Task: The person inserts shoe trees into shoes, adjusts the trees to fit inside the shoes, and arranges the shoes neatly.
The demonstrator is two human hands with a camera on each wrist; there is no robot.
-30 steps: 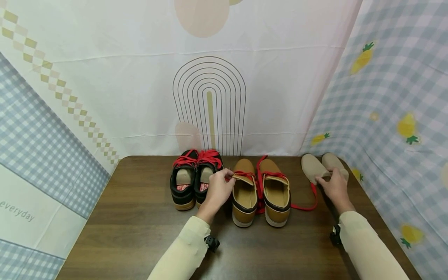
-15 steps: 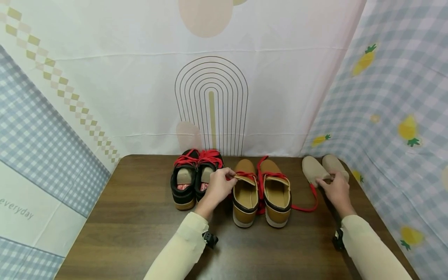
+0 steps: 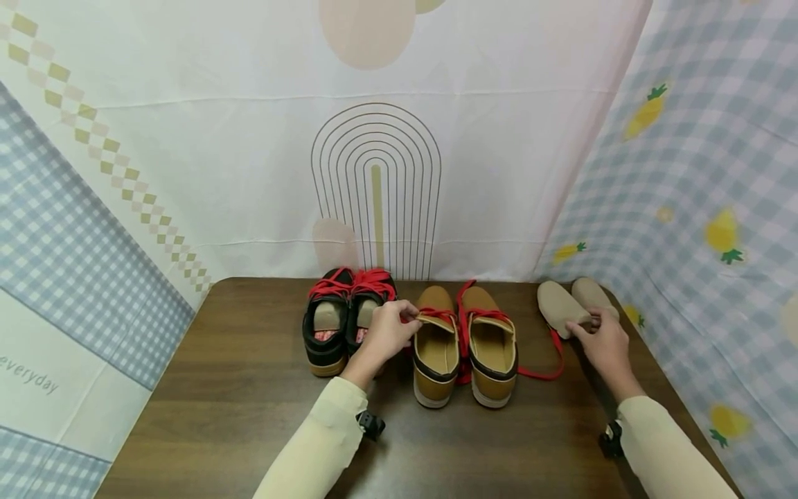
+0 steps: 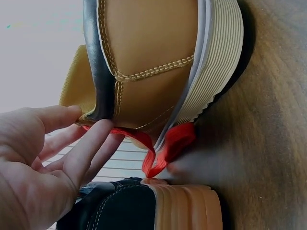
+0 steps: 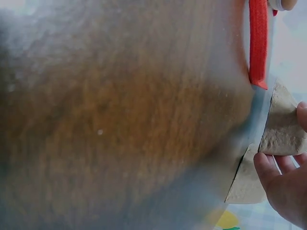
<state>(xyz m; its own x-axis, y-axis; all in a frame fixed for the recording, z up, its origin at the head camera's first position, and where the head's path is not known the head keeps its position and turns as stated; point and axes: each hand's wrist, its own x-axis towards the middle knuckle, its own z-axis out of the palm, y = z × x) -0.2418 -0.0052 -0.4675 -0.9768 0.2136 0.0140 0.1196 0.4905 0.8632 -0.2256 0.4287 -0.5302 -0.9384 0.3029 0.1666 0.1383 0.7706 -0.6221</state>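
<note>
Two tan shoes (image 3: 433, 396) with red laces stand side by side at mid-table, heels towards me. My left hand (image 3: 388, 336) pinches the upper edge of the left one near its tongue; the left wrist view has thumb and fingers on that edge. At the far right lie two beige, rounded toe-shaped shoe inserts. The left insert (image 3: 558, 305) is held between thumb and fingers of my right hand (image 3: 606, 346), seen also in the right wrist view. The other insert (image 3: 586, 294) lies just beyond that hand, partly hidden by it.
Black shoes (image 3: 327, 357) with red laces stand left of the tan pair, beige inserts inside them. A red lace (image 3: 544, 376) runs from the tan shoes to the held insert. Printed cloth (image 3: 262, 173) hangs behind the wooden table (image 3: 249, 416) and along both sides.
My right hand has shifted slightly right and towards me, and the insert in it has come slightly nearer. The left hand keeps its pinch on the tan shoe.
</note>
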